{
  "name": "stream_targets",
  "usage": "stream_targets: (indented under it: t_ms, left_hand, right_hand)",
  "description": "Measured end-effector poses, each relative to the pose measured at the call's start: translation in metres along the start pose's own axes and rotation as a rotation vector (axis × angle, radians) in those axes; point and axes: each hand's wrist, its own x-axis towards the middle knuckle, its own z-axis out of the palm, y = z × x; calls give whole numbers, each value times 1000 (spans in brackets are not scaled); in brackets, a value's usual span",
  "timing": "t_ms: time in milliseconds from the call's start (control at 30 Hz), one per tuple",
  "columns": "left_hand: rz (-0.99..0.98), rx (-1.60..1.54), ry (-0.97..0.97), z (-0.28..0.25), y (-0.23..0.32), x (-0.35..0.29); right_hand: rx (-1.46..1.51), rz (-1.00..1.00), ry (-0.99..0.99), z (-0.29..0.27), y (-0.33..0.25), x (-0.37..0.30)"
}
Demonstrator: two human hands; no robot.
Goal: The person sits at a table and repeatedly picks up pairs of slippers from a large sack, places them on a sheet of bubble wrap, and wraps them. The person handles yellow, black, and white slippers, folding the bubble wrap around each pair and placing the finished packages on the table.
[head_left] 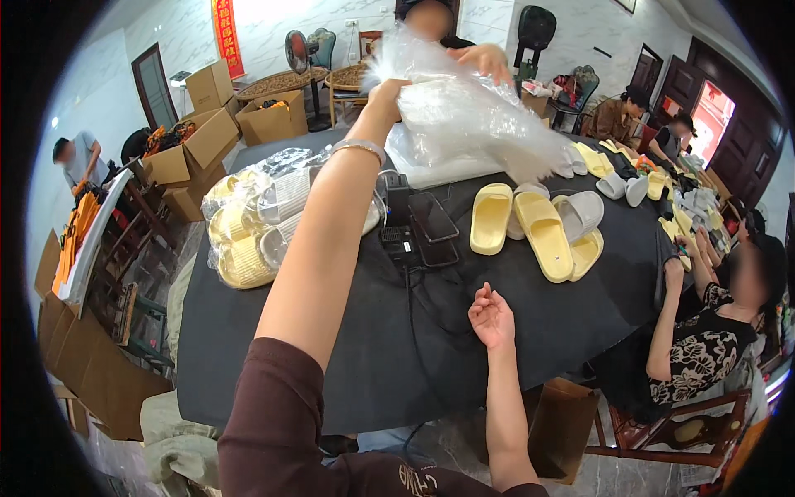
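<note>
My left arm reaches far across the black table, and my left hand (387, 98) is closed on the edge of a large clear plastic bag (464, 116). The bag hangs loose and crinkled above the table's far side, partly covering a person opposite, whose raised hand is close behind it. Palm up over the table's near part, my right hand (492, 320) has loosely bent fingers and holds nothing. Beyond it lie yellow slippers (543, 236) with a grey slipper (581, 214) among them. Left of my forearm, bagged yellow and grey slippers (248, 224) sit in clear plastic.
Two phones (432, 217) and a small black device (396, 238) with a cable lie mid-table. More slippers (613, 184) are heaped along the right side, where several people sit. Cardboard boxes (195, 149) stand at left; an open box (563, 427) is on the floor by my right arm.
</note>
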Motion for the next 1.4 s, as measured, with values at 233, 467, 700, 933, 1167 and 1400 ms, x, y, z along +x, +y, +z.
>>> stream_targets:
  t_ms: [233, 467, 700, 933, 1167, 1400]
  left_hand:
    - [-60, 67, 501, -49, -21, 44]
    - [32, 417, 341, -24, -34, -77]
    - [14, 551, -194, -26, -34, -373]
    - [-278, 422, 283, -117, -112, -646]
    - [-102, 1159, 971, -204, -108, -817]
    - [176, 1170, 1449, -242, -83, -890]
  right_hand:
    - [17, 71, -42, 8, 12, 9]
    - [-41, 59, -28, 5, 9, 9]
    - [-138, 20, -24, 2, 5, 6]
    - [-365, -72, -79, 9, 11, -1]
    - [-1062, -189, -121, 77, 74, -58]
    - [-1384, -728, -194, 109, 214, -193]
